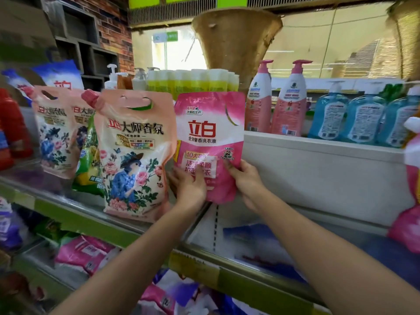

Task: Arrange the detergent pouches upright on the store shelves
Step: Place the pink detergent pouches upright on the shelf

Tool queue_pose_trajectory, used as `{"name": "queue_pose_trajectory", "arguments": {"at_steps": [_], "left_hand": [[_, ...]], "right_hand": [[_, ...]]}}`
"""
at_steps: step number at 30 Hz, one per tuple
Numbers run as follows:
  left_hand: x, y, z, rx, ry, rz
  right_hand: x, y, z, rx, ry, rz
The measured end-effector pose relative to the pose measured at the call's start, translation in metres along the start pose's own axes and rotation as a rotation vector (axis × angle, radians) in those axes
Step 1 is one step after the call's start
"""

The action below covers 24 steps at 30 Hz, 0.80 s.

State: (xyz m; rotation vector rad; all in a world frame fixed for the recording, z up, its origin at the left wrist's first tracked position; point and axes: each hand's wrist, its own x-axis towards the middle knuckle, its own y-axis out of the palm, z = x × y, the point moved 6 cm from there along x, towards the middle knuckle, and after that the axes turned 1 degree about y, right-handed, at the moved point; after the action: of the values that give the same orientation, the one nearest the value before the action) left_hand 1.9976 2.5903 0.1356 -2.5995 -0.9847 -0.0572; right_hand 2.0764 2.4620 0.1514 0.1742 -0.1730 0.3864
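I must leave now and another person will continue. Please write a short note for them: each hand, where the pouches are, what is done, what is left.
Left hand: grips the lower left of the pink pouch, thumb on its front.
Right hand: grips its lower right edge.
The pink pouch is held upright at the middle shelf, beside the floral pouch. Whether its bottom rests on the shelf, I cannot tell.
Done: the floral pouch and the two floral pouches behind it stand upright.
Left: set the pink pouch down and release it. Other pink pouches lie flat on the lower shelf; likely stand them up too.
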Motion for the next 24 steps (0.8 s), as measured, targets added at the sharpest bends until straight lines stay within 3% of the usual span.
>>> {"name": "queue_pose_trajectory", "arguments": {"at_steps": [3, 7, 14, 24], "left_hand": [[-0.006, 0.007, -0.003, -0.182, -0.002, 0.058], [-0.017, 0.023, -0.011, -0.562, -0.010, 0.325], [-0.025, 0.046, -0.024, -0.521, 0.061, 0.532], [-0.048, 0.070, -0.045, -0.629, 0.074, 0.618]], "right_hand": [[-0.019, -0.032, 0.007, -0.009, 0.024, 0.006], [-0.042, -0.070, 0.018, -0.015, 0.049, -0.025], [-0.059, -0.099, 0.020, 0.068, 0.064, -0.015], [-0.074, -0.132, 0.017, 0.272, -0.002, -0.252]]}}
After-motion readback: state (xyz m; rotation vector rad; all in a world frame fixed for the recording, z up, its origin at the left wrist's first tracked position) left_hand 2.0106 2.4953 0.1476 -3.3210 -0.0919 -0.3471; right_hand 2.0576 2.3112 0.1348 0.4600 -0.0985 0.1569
